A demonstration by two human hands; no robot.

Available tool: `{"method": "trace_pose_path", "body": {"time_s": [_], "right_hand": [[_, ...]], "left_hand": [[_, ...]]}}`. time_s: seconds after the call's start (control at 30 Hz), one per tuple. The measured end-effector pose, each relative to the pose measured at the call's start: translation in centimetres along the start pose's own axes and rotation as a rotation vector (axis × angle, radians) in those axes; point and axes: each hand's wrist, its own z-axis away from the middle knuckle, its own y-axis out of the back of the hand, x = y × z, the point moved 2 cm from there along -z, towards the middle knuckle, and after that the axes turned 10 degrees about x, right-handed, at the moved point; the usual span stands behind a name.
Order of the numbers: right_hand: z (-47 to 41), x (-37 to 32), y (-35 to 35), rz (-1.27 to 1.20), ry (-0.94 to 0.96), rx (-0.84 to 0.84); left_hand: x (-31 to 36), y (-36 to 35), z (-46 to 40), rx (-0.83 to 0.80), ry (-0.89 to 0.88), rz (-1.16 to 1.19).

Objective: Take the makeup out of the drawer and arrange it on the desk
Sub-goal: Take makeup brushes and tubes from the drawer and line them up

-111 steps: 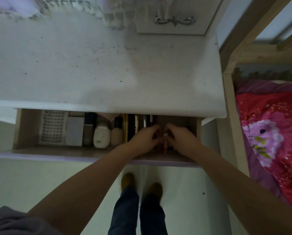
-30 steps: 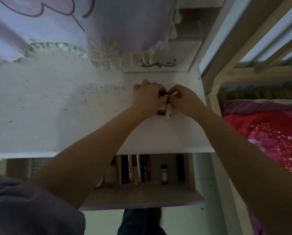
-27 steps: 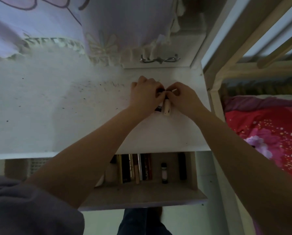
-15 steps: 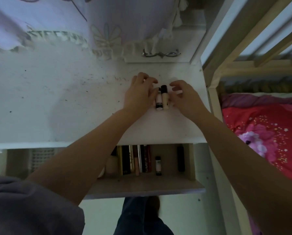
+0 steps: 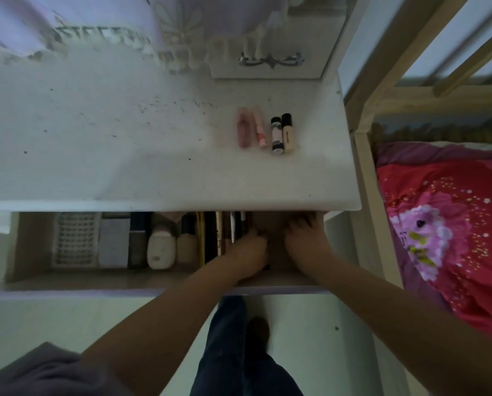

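Four makeup tubes lie side by side on the white desk point(image 5: 124, 144): a pink tube point(image 5: 244, 127), a thinner pink one point(image 5: 259, 127), a white one with a black cap point(image 5: 276, 135) and a beige one with a black cap point(image 5: 287, 132). Both hands are down in the open drawer point(image 5: 153, 277) at its right end. My left hand point(image 5: 250, 250) curls its fingers on a small dark tube point(image 5: 268, 262), of which only a strip shows. My right hand point(image 5: 305, 238) reaches to the back right corner with bent fingers; what lies under them is hidden.
The drawer also holds a white mesh basket point(image 5: 73, 238), a grey box point(image 5: 114, 242), a dark bottle point(image 5: 137, 238), a white bottle point(image 5: 161, 247), a beige bottle point(image 5: 187, 244) and several pencils point(image 5: 222, 232). A wooden bed frame point(image 5: 365, 155) with red bedding point(image 5: 439, 218) stands right.
Both hands have let go of the tubes on the desk and dropped into the drawer's right end. The four tubes now lie uncovered in a row.
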Motion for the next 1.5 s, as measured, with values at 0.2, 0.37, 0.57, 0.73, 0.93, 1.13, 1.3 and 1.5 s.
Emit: {"method": "trace_pose_path", "body": {"time_s": [0.2, 0.37, 0.57, 0.73, 0.93, 1.13, 1.3, 1.5], "right_hand": [[0.1, -0.6, -1.7, 0.036, -0.002, -0.214], [0.3, 0.2, -1.0, 0.021, 0.087, -0.129], [-0.7, 1.1, -0.7, -0.194, 0.152, -0.332], [1.6, 2.1, 0.4, -0.532, 0.203, -0.416], [0.9, 9.3, 8.0, -1.056, -0.108, -0.148], [-5.5, 17.1, 10.6, -1.342, -0.446, 0.048], [-10.0, 17.2, 7.5, -1.289, -0.511, 0.024], [-12.5, 16.0, 4.8, -1.220, -0.562, 0.239]], "left_hand": [[0.3, -0.8, -0.3, 0.086, 0.048, -0.025], [-0.2, 0.4, 0.8, 0.138, 0.038, 0.226], [-1.4, 1.5, 2.5, 0.147, -0.004, 0.276], [-1.3, 4.2, 3.5, 0.144, -0.053, 0.281], [2.4, 14.8, 2.6, 0.358, -0.194, 0.450], [6.7, 20.9, -7.0, 0.529, -0.137, 0.468], [7.3, 19.6, -12.5, 0.519, -0.080, 0.189], [5.7, 18.0, -13.7, 0.542, -0.121, -0.101]]}}
